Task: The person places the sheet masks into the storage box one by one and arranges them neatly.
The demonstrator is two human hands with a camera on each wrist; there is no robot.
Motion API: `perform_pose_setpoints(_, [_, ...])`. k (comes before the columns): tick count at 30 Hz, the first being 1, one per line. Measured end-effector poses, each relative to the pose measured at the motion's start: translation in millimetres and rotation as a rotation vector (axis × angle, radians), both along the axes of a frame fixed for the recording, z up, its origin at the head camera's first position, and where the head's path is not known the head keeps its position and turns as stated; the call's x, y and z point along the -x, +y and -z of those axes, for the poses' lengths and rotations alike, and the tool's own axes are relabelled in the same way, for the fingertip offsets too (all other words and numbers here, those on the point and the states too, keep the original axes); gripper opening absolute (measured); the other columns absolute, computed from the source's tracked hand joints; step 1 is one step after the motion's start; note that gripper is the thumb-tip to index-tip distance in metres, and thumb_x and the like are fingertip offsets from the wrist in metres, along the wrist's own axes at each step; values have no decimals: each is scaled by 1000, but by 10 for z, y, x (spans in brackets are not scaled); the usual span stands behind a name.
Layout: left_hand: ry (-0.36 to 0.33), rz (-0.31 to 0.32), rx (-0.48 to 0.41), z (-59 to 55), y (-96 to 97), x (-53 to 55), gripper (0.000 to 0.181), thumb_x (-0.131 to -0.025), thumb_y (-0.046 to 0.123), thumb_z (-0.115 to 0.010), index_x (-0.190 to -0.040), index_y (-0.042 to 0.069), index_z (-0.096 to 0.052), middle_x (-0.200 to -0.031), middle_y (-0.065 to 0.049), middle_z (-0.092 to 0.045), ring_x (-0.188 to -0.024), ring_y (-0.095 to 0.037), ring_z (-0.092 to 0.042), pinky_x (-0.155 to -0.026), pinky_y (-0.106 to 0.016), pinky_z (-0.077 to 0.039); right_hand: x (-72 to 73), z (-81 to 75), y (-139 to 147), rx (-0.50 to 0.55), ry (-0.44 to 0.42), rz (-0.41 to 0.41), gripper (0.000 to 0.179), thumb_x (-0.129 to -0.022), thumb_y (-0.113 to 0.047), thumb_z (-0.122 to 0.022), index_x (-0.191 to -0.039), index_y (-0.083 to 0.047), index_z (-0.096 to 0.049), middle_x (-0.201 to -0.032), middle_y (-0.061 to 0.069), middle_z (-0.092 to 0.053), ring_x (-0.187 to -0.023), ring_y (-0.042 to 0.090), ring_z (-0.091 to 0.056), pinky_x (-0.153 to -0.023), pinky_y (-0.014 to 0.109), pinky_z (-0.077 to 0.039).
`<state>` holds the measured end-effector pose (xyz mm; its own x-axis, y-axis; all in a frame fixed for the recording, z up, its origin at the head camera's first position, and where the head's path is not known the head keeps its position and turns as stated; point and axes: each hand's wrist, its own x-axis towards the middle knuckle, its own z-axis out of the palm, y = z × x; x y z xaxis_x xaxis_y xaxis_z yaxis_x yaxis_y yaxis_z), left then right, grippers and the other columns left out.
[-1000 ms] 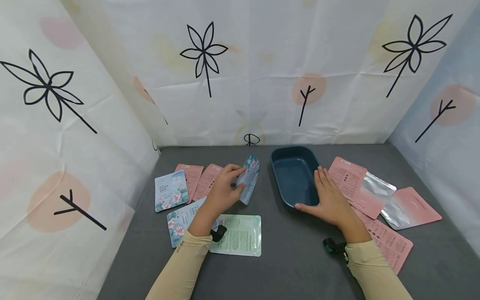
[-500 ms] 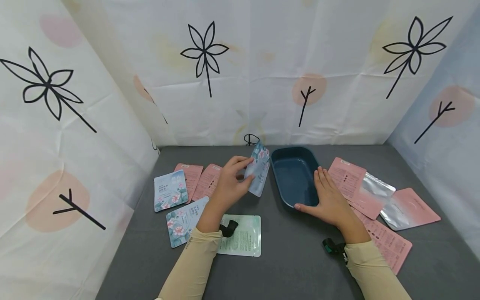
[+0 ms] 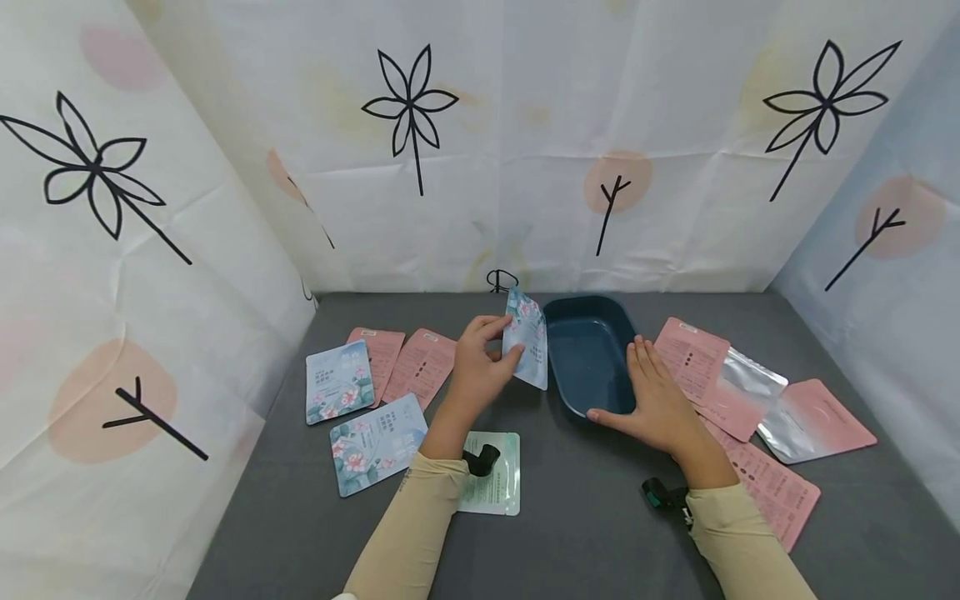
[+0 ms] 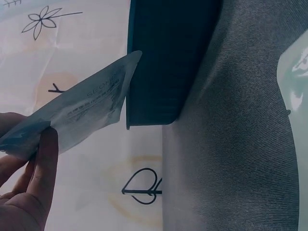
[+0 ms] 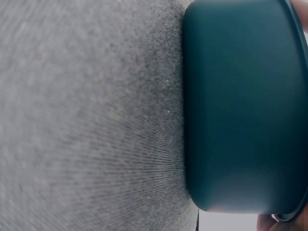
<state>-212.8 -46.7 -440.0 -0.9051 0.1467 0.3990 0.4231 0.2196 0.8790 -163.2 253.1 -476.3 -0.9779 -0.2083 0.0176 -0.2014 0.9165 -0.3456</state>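
A light blue face mask packet (image 3: 529,343) with printed flowers is pinched upright by its left edge between the thumb and fingers of my left hand (image 3: 480,367). In the left wrist view the raised packet (image 4: 91,103) overlaps the side of the dark blue basin (image 4: 166,62). In the head view its lower right corner is close to the left rim of the basin (image 3: 588,358). My right hand (image 3: 663,408) rests against the basin's near right corner, fingers straight along the right rim and thumb at the near rim. Only the basin's wall (image 5: 245,110) fills the right wrist view.
Left on the grey table (image 3: 570,525) lie two blue floral packets (image 3: 378,444) and two pink packets (image 3: 420,364). A green packet (image 3: 501,483) lies partly under my left wrist. Several pink packets (image 3: 776,487), some with silver foil, overlap right of the basin. Patterned cloth walls stand around.
My left hand has carried the blue packet to the right, up to the basin's left rim, and turned it slightly. My right hand has stayed at the basin.
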Motion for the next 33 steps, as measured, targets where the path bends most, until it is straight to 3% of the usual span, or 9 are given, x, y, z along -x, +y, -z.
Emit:
perform_pose_setpoints(7, [-27, -35, -56, 0, 8, -16, 46, -94, -2, -78, -139, -1, -68, -132, -16, -63, -118, -32, -67, -87, -44, -65, 1, 4, -3, -6, 3, 5, 136, -84, -80, -69, -167, 8, -6, -178, 25, 0, -166, 43, -1, -129, 66, -14])
perform_pose_setpoints(14, [-17, -23, -110, -21, 60, -47, 45, -94, -2, -77, -139, -2, -68, -132, -17, -64, -117, -33, -68, -81, -30, -63, -2, 10, -7, 5, 4, 8, 136, -83, -80, -69, -167, 7, -6, -178, 24, 0, -166, 43, -2, -130, 66, -14])
perform_pose_setpoints(21, [-26, -27, -143, 25, 128, -34, 46, -93, 1, -80, -138, -2, -69, -128, -18, -65, -114, -34, -70, -80, -31, -64, -9, 24, -13, 13, 9, 14, 135, -84, -79, -70, -167, 7, -7, -178, 25, -1, -166, 43, -1, -129, 66, -15])
perform_pose_setpoints(27, [-94, -41, -92, 88, 198, -17, 47, -94, 8, -81, -138, -3, -68, -126, -19, -65, -113, -33, -71, -88, -43, -65, -4, 25, -4, 2, 16, 13, 135, -84, -79, -70, -167, 8, -8, -177, 25, -2, -166, 43, -3, -129, 66, -15])
perform_pose_setpoints(33, [-257, 95, 83, 160, 214, -12, 65, -97, 21, -79, -154, 2, -53, -145, -21, -61, -124, -35, -69, -98, -45, -61, 0, 45, -2, 4, 22, 7, 134, -84, -79, -69, -167, 8, -8, -177, 25, -3, -166, 44, -3, -130, 66, -15])
